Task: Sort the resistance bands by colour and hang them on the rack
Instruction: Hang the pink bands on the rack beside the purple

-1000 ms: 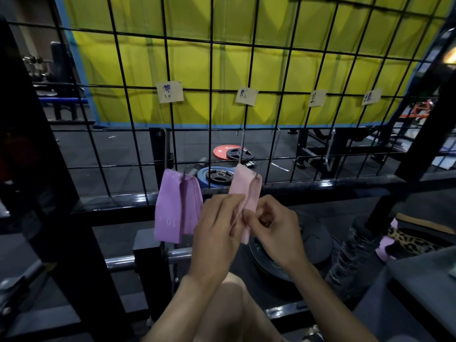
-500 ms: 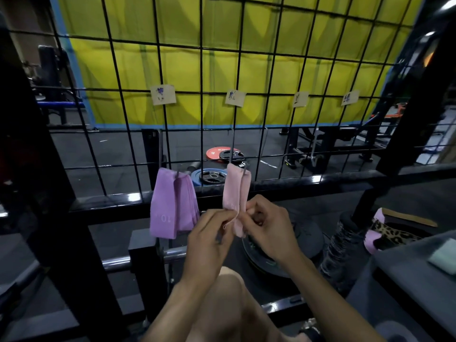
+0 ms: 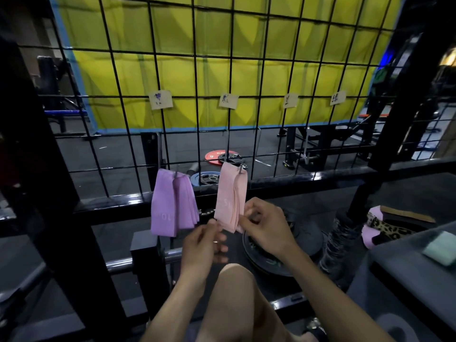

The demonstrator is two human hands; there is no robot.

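- Right hand pinches the lower right edge of the pink bands, fingers curled round the fabric.
- Left hand sits just below and left of the pink bands, fingers curled; whether its fingertips grip the bottom hem or only touch it cannot be told.
- Pink bands hang as a bunch from a hook on the wire grid rack, beneath the second paper label from the left.
- Purple bands hang as a bunch from another hook, just left of the pink bands and apart from them, beneath the leftmost paper label.
- Two more labels are clipped to the grid right of the pink bands' label, with no bands visible beneath them.
- A pale green band lies on a dark grey surface, well to the right of the pink bands.
- Beyond the grid, behind the pink bands, a red weight plate and a dark one lie on the floor before a yellow curtain.
- A bare knee rises below the pink bands, between the two forearms.
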